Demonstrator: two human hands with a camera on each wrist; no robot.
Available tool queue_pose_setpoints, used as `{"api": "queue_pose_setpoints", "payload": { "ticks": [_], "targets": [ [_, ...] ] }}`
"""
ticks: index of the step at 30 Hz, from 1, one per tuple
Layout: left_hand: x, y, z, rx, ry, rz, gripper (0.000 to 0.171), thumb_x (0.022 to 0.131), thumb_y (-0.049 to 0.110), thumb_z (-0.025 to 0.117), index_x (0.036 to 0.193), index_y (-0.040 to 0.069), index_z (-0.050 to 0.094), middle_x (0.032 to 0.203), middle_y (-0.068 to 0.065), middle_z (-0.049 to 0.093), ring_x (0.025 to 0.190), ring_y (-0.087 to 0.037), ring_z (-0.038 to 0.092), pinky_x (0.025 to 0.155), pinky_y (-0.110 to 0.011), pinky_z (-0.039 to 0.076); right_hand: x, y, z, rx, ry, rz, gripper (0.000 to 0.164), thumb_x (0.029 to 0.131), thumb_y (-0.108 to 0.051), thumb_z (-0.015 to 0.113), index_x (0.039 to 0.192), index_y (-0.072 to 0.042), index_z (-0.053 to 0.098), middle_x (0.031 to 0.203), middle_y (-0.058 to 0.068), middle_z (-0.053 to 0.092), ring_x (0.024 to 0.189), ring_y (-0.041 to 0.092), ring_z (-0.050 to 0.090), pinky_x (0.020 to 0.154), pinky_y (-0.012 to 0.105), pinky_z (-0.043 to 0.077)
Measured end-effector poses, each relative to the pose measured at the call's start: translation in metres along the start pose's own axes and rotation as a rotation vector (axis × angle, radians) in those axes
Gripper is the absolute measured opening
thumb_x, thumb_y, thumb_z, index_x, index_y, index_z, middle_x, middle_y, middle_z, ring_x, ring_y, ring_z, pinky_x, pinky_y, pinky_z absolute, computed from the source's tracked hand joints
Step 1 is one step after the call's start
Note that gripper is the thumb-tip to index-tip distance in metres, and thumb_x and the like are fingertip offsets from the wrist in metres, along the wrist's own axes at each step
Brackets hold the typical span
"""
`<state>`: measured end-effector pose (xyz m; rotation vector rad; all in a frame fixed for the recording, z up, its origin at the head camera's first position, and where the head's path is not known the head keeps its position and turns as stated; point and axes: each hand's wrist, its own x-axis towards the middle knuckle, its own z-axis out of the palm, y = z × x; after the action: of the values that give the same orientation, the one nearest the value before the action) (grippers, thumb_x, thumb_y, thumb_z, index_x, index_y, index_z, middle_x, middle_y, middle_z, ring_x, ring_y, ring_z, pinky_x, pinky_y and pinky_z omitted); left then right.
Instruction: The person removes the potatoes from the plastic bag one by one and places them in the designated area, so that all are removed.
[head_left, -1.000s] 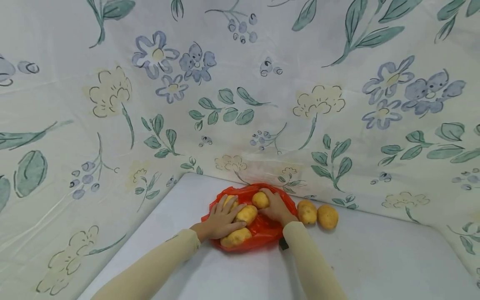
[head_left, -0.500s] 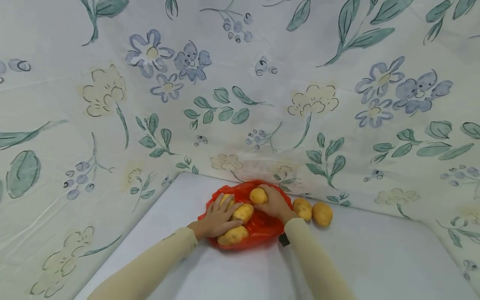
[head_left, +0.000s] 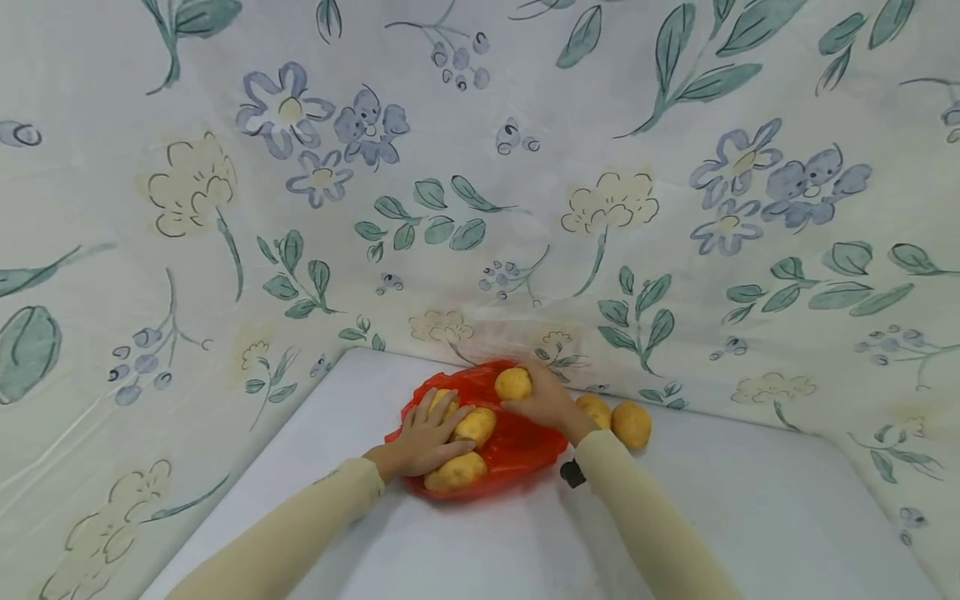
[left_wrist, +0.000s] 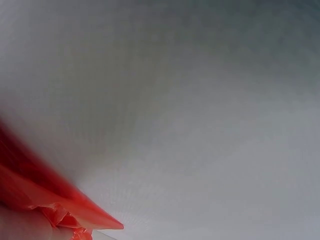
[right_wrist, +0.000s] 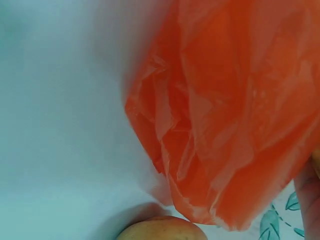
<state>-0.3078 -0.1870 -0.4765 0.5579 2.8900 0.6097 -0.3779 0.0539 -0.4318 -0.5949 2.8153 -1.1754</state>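
Left hand: the left hand [head_left: 426,437] is resting with spread fingers on three potatoes, which are the back potato [head_left: 444,403], the middle potato [head_left: 477,427] and the front potato [head_left: 456,472].
Right hand: the right hand [head_left: 546,400] is gripping a held potato [head_left: 513,384] over the bag; I cannot tell if this potato is touching the plastic.
Red bag: the red bag [head_left: 517,442] is lying crumpled on the white bench [head_left: 465,550], near the corner, and is carrying the three potatoes.
Loose potatoes: a nearer potato [head_left: 593,408] and a farther potato [head_left: 631,424] are sitting on the bench, to the right of the bag.
In the way: the right hand is covering the bag's back right side, and its wrist is partly hiding the nearer potato. A small dark object [head_left: 573,473] is showing beside the right sleeve [head_left: 652,517].
Flowered cloth: the flowered cloth [head_left: 480,150] is hanging behind the bench and along its left side, closing in the corner.
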Motion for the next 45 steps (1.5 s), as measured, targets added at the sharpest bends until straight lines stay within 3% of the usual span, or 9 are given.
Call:
{"api": "queue_pose_setpoints", "payload": {
  "ticks": [3,8,12,16,22,26,33,38,45],
  "targets": [
    [-0.002,0.002,0.000,-0.003,-0.008,-0.003,0.077,0.095,0.067,0.040,0.158,0.026,0.021,0.167,-0.010,0.002,0.150,-0.041,-0.013,0.115,-0.070,0.002,-0.004,-0.001,-0.003,0.043,0.015,-0.007,0.084,0.081,-0.028,0.081,0.150,-0.015,0.036,0.141,0.010,0.052,0.119,0.032,0.055,0.101,0.055,0.047],
    [-0.001,0.006,-0.003,-0.009,-0.008,-0.012,0.077,0.095,0.065,0.040,0.158,0.025,0.022,0.167,-0.010,0.001,0.150,-0.042,-0.013,0.115,-0.070,0.001,-0.011,-0.001,-0.014,0.018,0.000,-0.060,0.086,0.080,-0.035,0.082,0.152,-0.027,0.035,0.151,0.003,0.048,0.126,0.030,0.052,0.102,0.056,0.046],
    [0.001,0.003,0.000,-0.014,-0.005,-0.014,0.077,0.095,0.065,0.042,0.158,0.027,0.020,0.167,-0.008,-0.001,0.150,-0.040,-0.014,0.116,-0.069,0.000,-0.019,-0.002,-0.024,0.080,-0.049,-0.001,0.089,0.076,-0.042,0.084,0.151,-0.035,0.037,0.145,0.000,0.049,0.119,0.026,0.053,0.096,0.050,0.051],
    [-0.001,0.002,0.003,-0.013,0.003,-0.011,0.077,0.095,0.065,0.042,0.158,0.027,0.022,0.167,-0.009,0.001,0.150,-0.041,-0.013,0.115,-0.070,0.002,-0.026,-0.002,-0.029,0.123,-0.087,0.067,0.082,0.074,-0.040,0.085,0.146,-0.031,0.045,0.134,0.000,0.050,0.115,0.026,0.050,0.088,0.043,0.054],
    [-0.004,0.002,0.003,-0.008,-0.009,-0.020,0.079,0.094,0.067,0.040,0.158,0.026,0.021,0.167,-0.009,0.000,0.150,-0.042,-0.012,0.115,-0.070,0.001,-0.031,-0.002,-0.036,0.053,-0.050,-0.015,0.066,0.077,-0.035,0.082,0.135,-0.021,0.053,0.122,0.003,0.056,0.103,0.025,0.055,0.080,0.038,0.055],
    [-0.002,0.001,0.003,-0.002,-0.008,-0.011,0.080,0.094,0.069,0.039,0.159,0.025,0.020,0.167,-0.009,-0.002,0.150,-0.041,-0.014,0.115,-0.069,-0.001,-0.035,-0.005,-0.039,0.139,-0.057,-0.024,0.062,0.080,-0.031,0.080,0.136,-0.028,0.053,0.125,0.001,0.057,0.102,0.025,0.058,0.080,0.037,0.056],
    [0.000,0.000,0.006,-0.004,-0.017,-0.012,0.079,0.094,0.069,0.039,0.158,0.026,0.021,0.167,-0.009,-0.001,0.150,-0.042,-0.012,0.115,-0.071,0.000,-0.042,-0.007,-0.037,0.376,-0.145,0.042,0.067,0.080,-0.026,0.083,0.139,-0.029,0.052,0.130,0.004,0.055,0.108,0.028,0.057,0.083,0.038,0.058],
    [0.003,0.000,0.005,-0.004,-0.025,-0.022,0.079,0.094,0.068,0.039,0.159,0.029,0.018,0.167,-0.007,-0.004,0.150,-0.039,-0.015,0.115,-0.070,0.000,-0.045,-0.008,-0.040,0.440,-0.168,0.070,0.079,0.078,-0.025,0.085,0.145,-0.026,0.044,0.134,0.005,0.051,0.112,0.029,0.056,0.086,0.040,0.058],
    [0.003,0.000,0.001,-0.009,-0.002,-0.008,0.079,0.094,0.067,0.041,0.158,0.027,0.021,0.167,-0.010,0.000,0.150,-0.041,-0.014,0.114,-0.071,0.000,-0.046,-0.003,-0.046,0.508,-0.228,0.108,0.096,0.073,-0.011,0.087,0.151,-0.022,0.030,0.140,0.006,0.042,0.121,0.032,0.048,0.093,0.040,0.055]
  ]
}}
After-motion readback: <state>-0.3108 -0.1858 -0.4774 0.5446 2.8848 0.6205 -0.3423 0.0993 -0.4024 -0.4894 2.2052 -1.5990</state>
